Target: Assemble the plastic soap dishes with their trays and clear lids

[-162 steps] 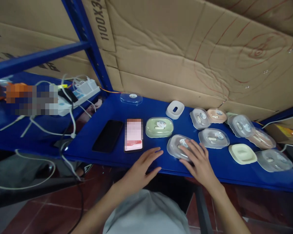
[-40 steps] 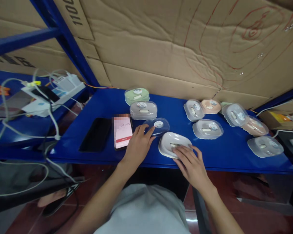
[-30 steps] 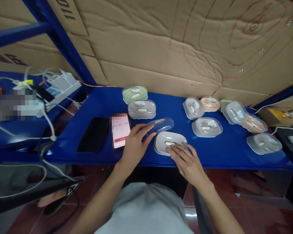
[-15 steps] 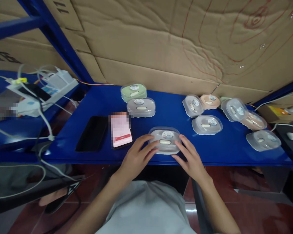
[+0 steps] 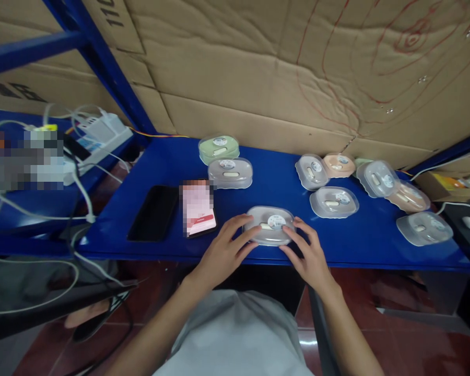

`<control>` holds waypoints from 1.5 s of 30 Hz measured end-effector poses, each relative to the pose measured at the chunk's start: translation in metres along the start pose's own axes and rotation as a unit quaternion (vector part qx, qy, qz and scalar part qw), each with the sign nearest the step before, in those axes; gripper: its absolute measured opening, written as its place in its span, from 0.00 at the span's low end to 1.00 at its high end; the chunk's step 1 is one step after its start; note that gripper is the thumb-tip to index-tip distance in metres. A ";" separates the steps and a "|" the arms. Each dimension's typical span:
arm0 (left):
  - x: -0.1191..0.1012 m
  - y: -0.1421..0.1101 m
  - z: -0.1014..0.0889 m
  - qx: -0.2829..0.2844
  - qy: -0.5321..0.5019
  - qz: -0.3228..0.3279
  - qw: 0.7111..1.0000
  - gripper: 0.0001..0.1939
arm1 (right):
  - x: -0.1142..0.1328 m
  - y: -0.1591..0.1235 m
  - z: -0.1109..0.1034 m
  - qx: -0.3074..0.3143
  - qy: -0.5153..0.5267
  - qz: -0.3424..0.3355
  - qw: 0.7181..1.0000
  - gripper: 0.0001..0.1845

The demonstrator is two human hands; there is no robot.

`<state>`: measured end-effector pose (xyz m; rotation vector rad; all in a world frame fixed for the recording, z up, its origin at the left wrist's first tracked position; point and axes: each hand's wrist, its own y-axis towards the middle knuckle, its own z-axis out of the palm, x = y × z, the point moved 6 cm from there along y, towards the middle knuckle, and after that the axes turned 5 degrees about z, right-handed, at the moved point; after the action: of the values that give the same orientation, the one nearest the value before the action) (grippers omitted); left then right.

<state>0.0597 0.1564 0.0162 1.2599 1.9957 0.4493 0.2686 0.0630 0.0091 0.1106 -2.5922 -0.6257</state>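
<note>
A grey oval soap box (image 5: 271, 225) with a clear lid sits near the front edge of the blue shelf (image 5: 274, 183). My left hand (image 5: 224, 251) grips its left side with curled fingers. My right hand (image 5: 307, 254) holds its right side, fingertips on the lid. Two closed boxes stand behind: a green one (image 5: 218, 147) and a grey one (image 5: 230, 172).
Two phones lie left of my hands, one dark (image 5: 154, 212), one lit (image 5: 198, 207). Several more lidded boxes (image 5: 333, 201) crowd the right of the shelf. A power strip with cables (image 5: 97, 137) sits at the left. Cardboard (image 5: 282, 68) lines the back.
The clear lid in my left hand went onto the grey base. Both hands now clasp the closed box, which has stayed near the shelf's front edge.
</note>
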 end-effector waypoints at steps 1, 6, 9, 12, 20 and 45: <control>0.000 0.000 0.000 -0.001 -0.001 0.000 1.000 0.21 | 0.000 -0.001 0.001 0.000 -0.005 -0.002 1.000 0.34; -0.001 0.000 0.001 -0.013 -0.003 0.006 1.000 0.20 | 0.000 -0.005 0.006 0.005 -0.037 0.007 0.999 0.35; -0.001 0.000 0.002 -0.012 0.003 0.002 1.000 0.19 | 0.001 -0.003 0.006 0.018 -0.031 0.000 0.999 0.37; -0.003 0.000 0.006 0.012 0.010 0.005 1.000 0.19 | 0.002 0.003 0.002 0.009 -0.048 -0.004 0.999 0.37; 0.004 -0.003 0.007 0.026 0.012 -0.084 0.996 0.25 | -0.005 0.046 -0.005 0.013 -0.191 0.044 0.980 0.34; 0.007 -0.005 0.013 0.024 0.047 -0.052 0.997 0.12 | -0.138 0.009 -0.074 -0.152 -0.215 0.208 0.942 0.36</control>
<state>0.0640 0.1589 0.0011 1.1760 2.1520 0.4181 0.4253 0.0662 0.0131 -0.7322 -2.7464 -0.9570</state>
